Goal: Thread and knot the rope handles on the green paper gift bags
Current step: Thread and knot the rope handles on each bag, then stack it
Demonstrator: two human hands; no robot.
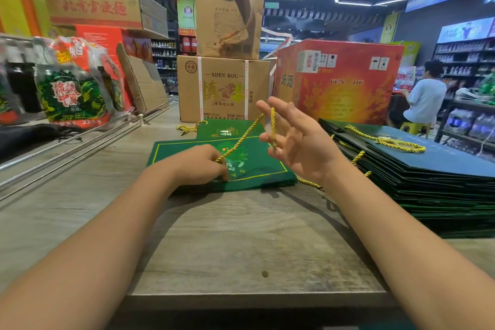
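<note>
1. Left hand (199, 163) rests on flat green bag (257, 166), fingers curled, pinching yellow rope (241, 139) at its lower end
2. Right hand (297, 142) raised above bag, fingers spread apart; rope runs up from left fingertips and loops over a right finger (267, 108)
3. Stack of bags (434, 185) lies right of right hand, on wooden table (241, 244)
</note>
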